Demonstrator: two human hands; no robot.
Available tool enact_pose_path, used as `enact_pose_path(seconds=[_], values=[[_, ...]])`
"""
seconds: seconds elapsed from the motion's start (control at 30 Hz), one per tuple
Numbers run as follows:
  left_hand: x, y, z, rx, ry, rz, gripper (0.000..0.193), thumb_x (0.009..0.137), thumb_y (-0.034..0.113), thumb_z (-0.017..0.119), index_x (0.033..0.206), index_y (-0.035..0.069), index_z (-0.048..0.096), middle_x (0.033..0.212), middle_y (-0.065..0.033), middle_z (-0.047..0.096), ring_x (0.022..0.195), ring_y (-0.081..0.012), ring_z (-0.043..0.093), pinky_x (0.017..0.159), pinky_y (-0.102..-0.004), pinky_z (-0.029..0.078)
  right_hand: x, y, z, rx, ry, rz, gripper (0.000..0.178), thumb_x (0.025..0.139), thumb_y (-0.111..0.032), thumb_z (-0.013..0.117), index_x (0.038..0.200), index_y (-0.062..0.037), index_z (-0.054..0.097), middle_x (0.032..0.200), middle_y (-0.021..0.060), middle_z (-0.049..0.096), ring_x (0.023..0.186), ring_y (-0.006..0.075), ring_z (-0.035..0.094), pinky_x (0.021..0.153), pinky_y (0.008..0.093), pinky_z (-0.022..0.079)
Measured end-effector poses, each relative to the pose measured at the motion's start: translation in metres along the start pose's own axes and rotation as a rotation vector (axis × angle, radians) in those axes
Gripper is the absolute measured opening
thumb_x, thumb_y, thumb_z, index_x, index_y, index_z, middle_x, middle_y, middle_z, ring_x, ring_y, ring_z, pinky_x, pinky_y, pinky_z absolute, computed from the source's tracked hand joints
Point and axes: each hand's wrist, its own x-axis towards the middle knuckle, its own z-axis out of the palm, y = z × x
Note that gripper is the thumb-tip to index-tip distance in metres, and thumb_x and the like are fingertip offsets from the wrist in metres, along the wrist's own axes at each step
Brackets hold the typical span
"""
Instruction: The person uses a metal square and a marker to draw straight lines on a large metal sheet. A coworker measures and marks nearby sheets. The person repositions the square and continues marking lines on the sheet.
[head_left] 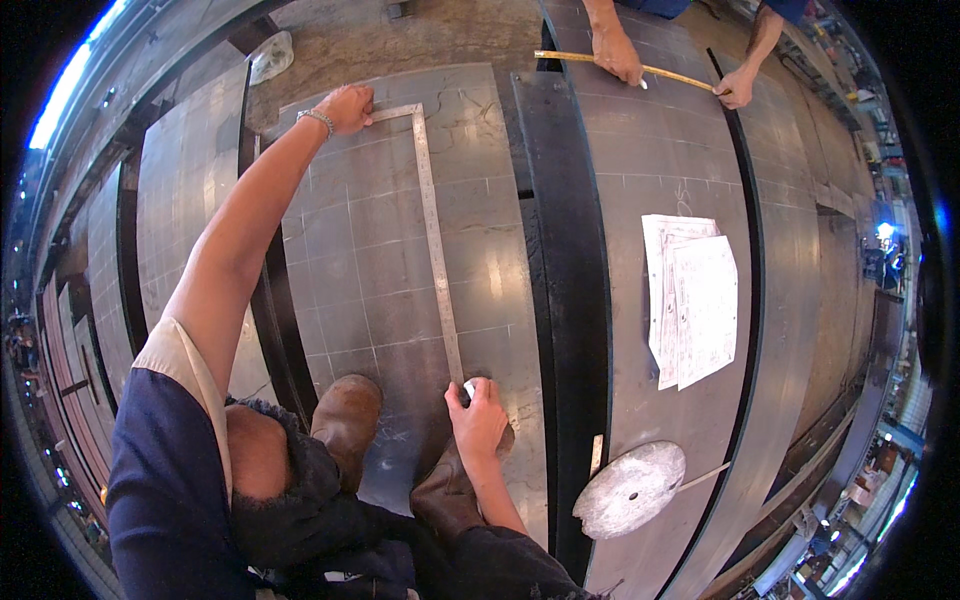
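Observation:
A metal framing square (432,220) lies on the scribed steel plate (385,270) in front of me, its long arm running toward my boots. At the far end, my left hand (348,108) is closed on the tip of the square's short arm. Close to me, my right hand (478,418) pinches a small white piece of chalk (470,386) beside the near end of the long arm. Thin pale lines cross the plate in a rough grid.
My boots (346,415) stand on the plate. Right of a dark gap, another steel plate (630,300) carries paper sheets (705,300) and a whitish disc (632,490). At the far right, a co-worker's hands (617,55) hold a yellow tape measure (675,76) across it.

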Motion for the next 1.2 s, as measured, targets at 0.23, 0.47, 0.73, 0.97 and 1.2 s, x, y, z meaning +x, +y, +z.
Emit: enact_pose_path(seconds=[0.23,0.47,0.73,0.97,1.2], values=[[-0.007,0.009,-0.013,0.081,-0.028,-0.077,0.03,0.082,0.02,0.077,0.099,0.001,0.06,0.103,-0.0173,0.067,0.102,-0.0366,0.065,0.084,-0.0452,0.052,0.0,0.006,0.012,0.076,0.049,-0.04,0.029,0.084,-0.028,0.076,0.09,-0.0057,0.057,0.086,0.0139,0.061,0.071,0.0358,0.066,0.06,0.0447,0.054],[-0.061,0.11,-0.004,-0.057,0.134,0.039,0.055,0.085,0.042,0.074,0.118,0.002,0.054,0.12,-0.0163,0.057,0.11,-0.0367,0.06,0.092,-0.0455,0.05,-0.002,0.004,0.002,0.006,0.018,0.018,0.031,0.086,-0.033,0.073,0.09,-0.0063,0.058,0.088,0.0131,0.062,0.071,0.0363,0.067,0.06,0.0449,0.055],[-0.136,0.161,0.022,0.035,0.096,0.079,0.089,0.078,0.062,0.073,0.14,0.005,0.046,0.144,-0.0121,0.043,0.136,-0.0315,0.042,0.111,-0.0482,0.035,0.0,0.0,0.002,-0.024,0.002,-0.008,0.032,0.086,-0.034,0.073,0.092,-0.0067,0.057,0.089,0.0121,0.063,0.071,0.0359,0.068,0.059,0.046,0.055],[-0.13,0.156,0.027,-0.002,0.05,0.083,0.092,0.079,0.069,0.069,0.143,0.008,0.045,0.153,-0.0081,0.039,0.139,-0.0342,0.038,0.109,-0.0512,0.036,0.0,0.002,0.001,-0.026,0.007,-0.014,0.032,0.086,-0.034,0.074,0.09,-0.0068,0.057,0.089,0.0121,0.063,0.073,0.0358,0.068,0.06,0.046,0.055],[-0.131,0.163,0.022,0.035,0.037,0.05,0.096,0.077,0.068,0.07,0.145,0.006,0.044,0.153,-0.0061,0.039,0.137,-0.0305,0.04,0.105,-0.0498,0.039,0.0,0.001,0.001,-0.021,-0.002,-0.008,0.033,0.085,-0.034,0.074,0.091,-0.0063,0.058,0.089,0.012,0.064,0.072,0.0361,0.068,0.06,0.0467,0.055]])
